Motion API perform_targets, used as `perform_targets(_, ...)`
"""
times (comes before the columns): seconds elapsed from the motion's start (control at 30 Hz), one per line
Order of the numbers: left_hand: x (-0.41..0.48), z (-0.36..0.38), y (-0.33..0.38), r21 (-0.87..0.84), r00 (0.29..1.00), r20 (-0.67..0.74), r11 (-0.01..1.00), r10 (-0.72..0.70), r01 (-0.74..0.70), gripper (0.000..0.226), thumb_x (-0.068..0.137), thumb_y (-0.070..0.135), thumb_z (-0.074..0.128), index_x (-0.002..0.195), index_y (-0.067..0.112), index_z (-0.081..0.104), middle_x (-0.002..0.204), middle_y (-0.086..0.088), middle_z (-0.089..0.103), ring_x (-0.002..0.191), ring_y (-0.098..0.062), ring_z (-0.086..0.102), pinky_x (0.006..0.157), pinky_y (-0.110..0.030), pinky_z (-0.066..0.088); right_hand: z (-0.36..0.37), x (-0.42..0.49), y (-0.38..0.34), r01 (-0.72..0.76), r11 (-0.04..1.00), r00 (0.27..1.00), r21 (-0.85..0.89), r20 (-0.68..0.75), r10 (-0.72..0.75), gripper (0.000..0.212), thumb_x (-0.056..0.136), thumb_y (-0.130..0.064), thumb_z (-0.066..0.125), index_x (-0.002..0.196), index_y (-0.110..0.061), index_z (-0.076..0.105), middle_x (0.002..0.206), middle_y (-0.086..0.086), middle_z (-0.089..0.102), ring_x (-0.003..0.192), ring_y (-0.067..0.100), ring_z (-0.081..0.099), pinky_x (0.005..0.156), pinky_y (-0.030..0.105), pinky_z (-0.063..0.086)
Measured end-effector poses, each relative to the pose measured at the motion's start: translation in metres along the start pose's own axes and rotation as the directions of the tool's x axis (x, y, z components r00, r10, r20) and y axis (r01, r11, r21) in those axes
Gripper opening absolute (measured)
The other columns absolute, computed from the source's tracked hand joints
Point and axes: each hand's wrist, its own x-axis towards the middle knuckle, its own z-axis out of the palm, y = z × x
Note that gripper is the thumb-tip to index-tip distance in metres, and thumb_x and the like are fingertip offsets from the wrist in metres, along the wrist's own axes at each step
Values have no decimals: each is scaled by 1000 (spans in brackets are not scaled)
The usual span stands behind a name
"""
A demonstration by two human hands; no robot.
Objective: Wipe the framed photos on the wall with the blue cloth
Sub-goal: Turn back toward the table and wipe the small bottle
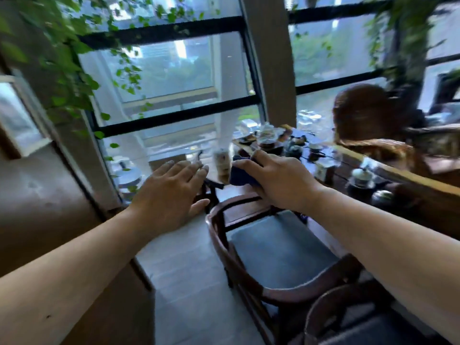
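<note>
My right hand (276, 179) is closed around a folded dark blue cloth (240, 174), held out above a wooden chair. Beside it on the left, my left hand (171, 192) is stretched forward, palm down, fingers spread and holding nothing. A pale-edged frame (23, 115) hangs on the brown wall at the far left, only partly in view and blurred; both hands are well to its right. The whole view is smeared by motion.
A dark wooden chair with a grey-blue seat (278, 247) stands below my hands, a second chair back (331, 310) nearer me. A long wooden tea table (408, 176) with several pots and cups runs along the right. Large black-framed windows (174, 113) and hanging vines (67, 78) fill the back.
</note>
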Motion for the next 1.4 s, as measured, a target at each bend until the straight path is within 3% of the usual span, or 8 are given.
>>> perform_targets(0.3,54,21,116,-225,927,-142,901,346,-371,66,88,50,47,137,6,45,140,-14,51,129,-30,46,110,-44,35,-40,-147,25,-342,907,906,-245,169,388,51,90,-32,47,140,-24,39,117,7,53,92,29,60,62,41,51)
perform_targets(0.53,83,27,217,-300,860,-193,806,472,-510,69,88,50,50,141,7,39,145,-12,47,133,-28,41,113,-42,31,-62,-247,53,-528,825,831,-201,77,550,58,83,-27,58,138,-17,42,118,8,58,97,27,62,64,39,52)
perform_targets(0.67,100,45,284,-354,833,-162,756,529,-550,69,87,51,50,141,9,39,145,-11,46,134,-27,40,113,-39,27,-40,-320,85,-645,744,738,-175,109,666,64,80,-27,62,139,-16,39,120,7,58,97,29,62,63,40,52)
perform_targets(0.87,122,88,376,-440,801,-112,693,588,-571,70,88,55,44,142,12,36,148,-8,43,137,-25,36,115,-41,27,11,-432,135,-782,595,564,-185,194,802,57,81,-34,65,132,-20,45,114,3,59,92,28,62,58,33,43)
perform_targets(1.1,124,142,470,-491,739,-58,625,672,-607,69,87,50,51,140,8,39,144,-11,47,133,-27,40,112,-40,29,72,-533,167,-816,512,426,-267,321,846,52,81,-26,61,131,-18,46,112,8,58,89,35,62,56,40,49)
perform_targets(1.4,132,193,532,-465,699,-30,609,715,-643,68,87,50,50,138,6,40,143,-15,48,132,-32,41,110,-50,33,124,-583,187,-762,533,391,-368,394,832,52,86,-22,56,136,-14,44,112,13,57,98,33,56,71,44,47)
